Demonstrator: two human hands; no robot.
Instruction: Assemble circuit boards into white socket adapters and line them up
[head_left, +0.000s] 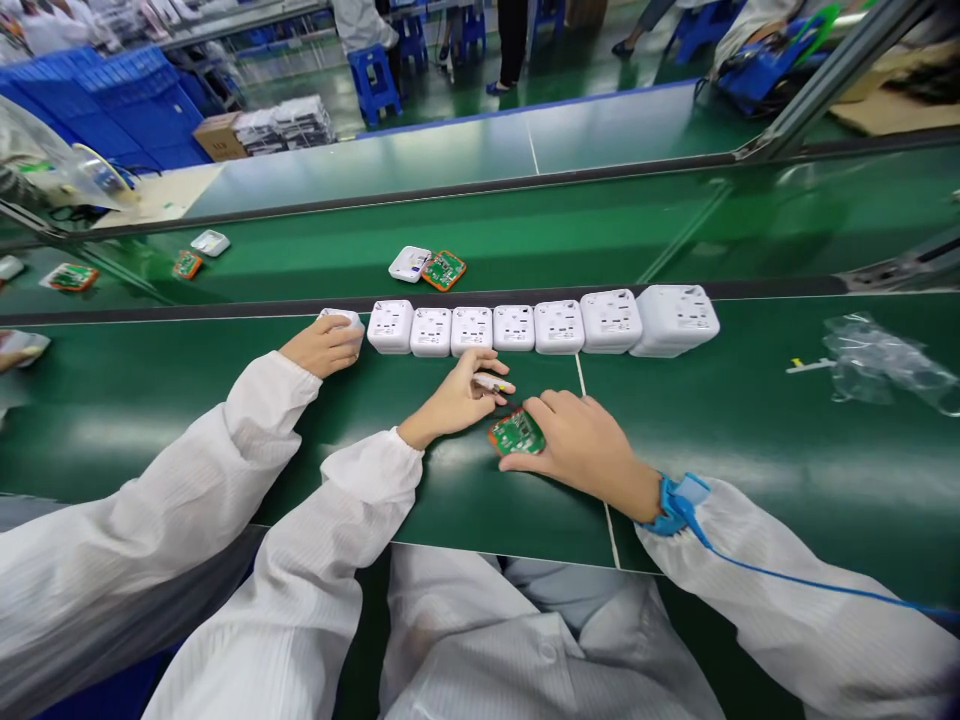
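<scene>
My right hand (577, 450) lies curled over a green circuit board (517, 433) with an orange edge, on the green conveyor belt (420, 500). A small white part with a yellow mark (493, 383) is pinched in the fingers of my left hand (450, 398), just above the board. A row of several white plastic socket housings (472, 330) stands beyond my hands, not touched by them. A co-worker's hand (322, 346), reaching in from the left, rests on another white housing (343, 325) at the row's left end.
A blue wrist strap (675, 505) with a cord circles my right wrist. A clear plastic bag (885, 360) lies on the belt at right. On a second belt beyond, white housings and circuit boards (427, 268) lie apart. Blue crates (112, 100) stand at the far left.
</scene>
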